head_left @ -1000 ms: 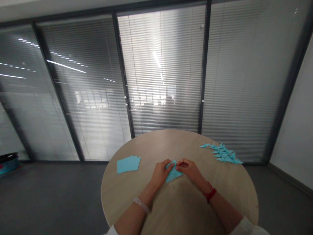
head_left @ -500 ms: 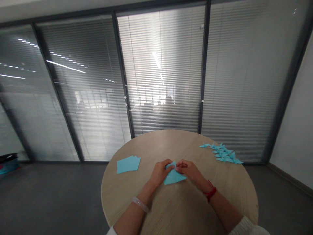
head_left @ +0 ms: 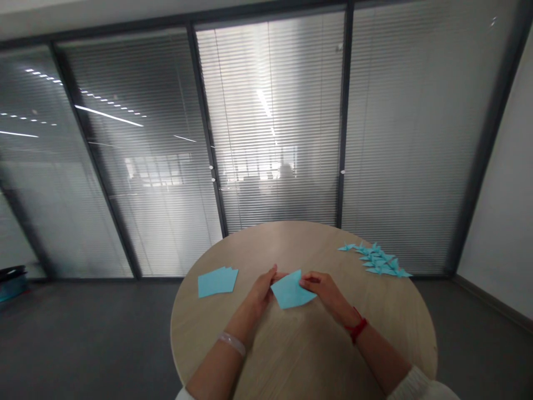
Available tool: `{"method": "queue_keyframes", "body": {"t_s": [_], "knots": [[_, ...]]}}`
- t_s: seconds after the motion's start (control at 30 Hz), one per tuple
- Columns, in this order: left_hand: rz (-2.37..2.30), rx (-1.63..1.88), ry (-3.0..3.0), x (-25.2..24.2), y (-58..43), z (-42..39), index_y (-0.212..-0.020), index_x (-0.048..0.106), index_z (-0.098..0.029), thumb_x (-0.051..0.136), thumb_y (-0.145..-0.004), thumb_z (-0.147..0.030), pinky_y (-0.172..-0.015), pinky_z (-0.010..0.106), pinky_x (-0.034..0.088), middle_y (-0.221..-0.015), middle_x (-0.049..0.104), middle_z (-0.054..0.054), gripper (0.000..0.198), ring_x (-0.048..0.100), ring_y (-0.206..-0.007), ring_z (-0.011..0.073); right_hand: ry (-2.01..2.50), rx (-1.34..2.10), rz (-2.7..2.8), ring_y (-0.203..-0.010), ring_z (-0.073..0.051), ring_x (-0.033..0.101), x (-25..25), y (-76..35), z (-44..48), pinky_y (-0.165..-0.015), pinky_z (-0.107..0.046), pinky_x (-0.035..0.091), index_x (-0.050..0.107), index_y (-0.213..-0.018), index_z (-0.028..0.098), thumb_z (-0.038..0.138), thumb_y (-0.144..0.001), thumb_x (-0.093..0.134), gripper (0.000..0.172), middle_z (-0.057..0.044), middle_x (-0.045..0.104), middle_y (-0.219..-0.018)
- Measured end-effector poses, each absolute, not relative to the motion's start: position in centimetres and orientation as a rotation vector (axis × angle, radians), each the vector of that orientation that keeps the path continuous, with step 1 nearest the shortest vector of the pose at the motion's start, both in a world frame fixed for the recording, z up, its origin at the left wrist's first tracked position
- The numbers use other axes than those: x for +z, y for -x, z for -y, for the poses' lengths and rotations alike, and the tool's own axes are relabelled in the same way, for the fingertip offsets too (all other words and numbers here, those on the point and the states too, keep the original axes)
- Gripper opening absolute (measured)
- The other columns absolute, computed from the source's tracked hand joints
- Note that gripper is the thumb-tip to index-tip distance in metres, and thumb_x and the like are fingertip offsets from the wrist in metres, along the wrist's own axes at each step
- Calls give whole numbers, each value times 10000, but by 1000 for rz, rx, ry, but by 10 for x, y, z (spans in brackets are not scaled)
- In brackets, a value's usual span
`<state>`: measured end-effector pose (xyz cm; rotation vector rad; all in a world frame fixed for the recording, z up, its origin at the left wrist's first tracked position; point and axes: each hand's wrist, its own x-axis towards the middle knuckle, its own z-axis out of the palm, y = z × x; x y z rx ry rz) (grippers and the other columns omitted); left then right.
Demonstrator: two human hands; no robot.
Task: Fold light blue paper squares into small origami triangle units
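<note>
A folded sheet of light blue origami paper (head_left: pixel 290 290) lies on the wooden table between my hands, opened into a rough kite shape. My left hand (head_left: pixel 259 290) holds its left edge between the fingers. My right hand (head_left: pixel 321 289) pinches its right corner. Left of them lies a small stack of light blue paper squares (head_left: pixel 217 282), which neither hand touches. A translucent bangle (head_left: pixel 231 343) circles my left wrist, and a red cord bracelet (head_left: pixel 357 329) circles my right.
The round light wood table (head_left: pixel 303 355) has a pile of several blue origami cranes (head_left: pixel 377 260) at its far right. Glass partitions with slatted blinds (head_left: pixel 275 122) stand beyond it, and a dark grey floor surrounds it.
The paper has opened out from a narrower fold into a wider shape. My left hand has shifted left to its edge, and my head view has tilted slightly.
</note>
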<state>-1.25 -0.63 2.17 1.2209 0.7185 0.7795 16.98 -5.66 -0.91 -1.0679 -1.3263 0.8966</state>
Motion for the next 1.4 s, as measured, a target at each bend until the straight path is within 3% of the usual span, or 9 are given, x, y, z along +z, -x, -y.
{"method": "queue_keyframes", "body": {"t_s": [0.17, 0.3, 0.7, 0.9, 1.23, 1.4], "knots": [[-705, 702, -972, 19, 13, 7, -748, 649, -89, 586, -811, -340, -665, 264, 507, -691, 686, 75, 267, 617, -584, 139, 1052, 886, 1325, -615, -140, 529, -8, -169, 56, -587, -236, 390, 666, -692, 136, 478, -627, 721, 352, 1, 607, -645], [-630, 652, -994, 20, 15, 8, -755, 654, -78, 666, -753, -278, -662, 251, 502, -701, 682, 76, 201, 616, -601, 135, 1052, 889, 1316, -617, -148, 541, -8, -170, 55, -595, -246, 406, 670, -698, 142, 477, -622, 720, 347, -5, 619, -652], [-682, 598, -1353, 16, 18, 5, -842, 717, -76, 774, -587, -426, -630, 250, 432, -740, 696, 93, 437, 579, -595, 128, 1092, 872, 1391, -629, -154, 564, -9, -169, 56, -608, -247, 415, 684, -707, 134, 453, -638, 700, 326, -24, 649, -667], [-812, 651, -1512, 12, 16, 0, -782, 725, -75, 785, -513, -480, -573, 249, 392, -673, 671, 74, 490, 539, -553, 126, 1107, 865, 1439, -610, -148, 557, -11, -168, 55, -578, -238, 415, 674, -685, 145, 454, -650, 691, 311, -12, 637, -636], [-877, 661, -1697, 11, 17, 0, -697, 712, -98, 723, -572, -499, -512, 219, 296, -523, 555, -9, 420, 413, -493, 86, 1102, 901, 1456, -540, -121, 508, -8, -164, 60, -522, -220, 364, 637, -654, 137, 443, -673, 676, 308, 14, 581, -568], [-856, 600, -1734, 13, 17, 2, -673, 703, -97, 720, -573, -488, -486, 216, 251, -492, 507, -25, 404, 362, -476, 75, 1062, 932, 1429, -559, -122, 526, -10, -164, 58, -552, -226, 407, 631, -669, 139, 434, -663, 691, 301, 11, 583, -581]]}}
